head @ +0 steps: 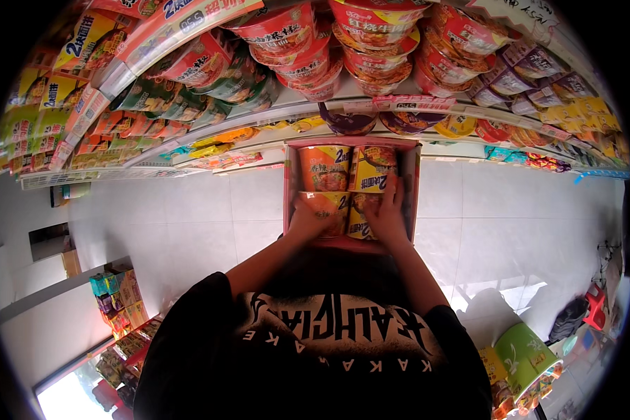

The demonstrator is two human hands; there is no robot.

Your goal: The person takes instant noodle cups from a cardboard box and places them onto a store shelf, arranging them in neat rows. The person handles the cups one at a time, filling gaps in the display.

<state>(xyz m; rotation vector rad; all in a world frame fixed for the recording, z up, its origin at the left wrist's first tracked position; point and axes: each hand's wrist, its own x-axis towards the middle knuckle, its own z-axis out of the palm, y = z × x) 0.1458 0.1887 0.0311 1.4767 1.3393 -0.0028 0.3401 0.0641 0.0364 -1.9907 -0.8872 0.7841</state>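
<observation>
An open cardboard box (416,173) with pink-red edges is in front of my body, holding several instant noodle cups. The far left cup (323,168) is orange; the far right cup (371,169) is yellow and dark. My left hand (310,220) curls about the near left orange cup (333,205), fingers down its outer side and thumb across it. Over the near right yellow cup (358,223) lies my right hand (387,212), its thumb and fingers spread, fingertips reaching beside the far right cup. Whether it grips a cup is hidden.
Beyond the box, a store shelf (273,113) curves across with stacked red noodle bowls (375,47) and purple bowls (346,122) below. Grey tiled floor (189,220) lies either side. A green bucket-shaped stand (527,357) is behind right; stacked packets (118,299) are left.
</observation>
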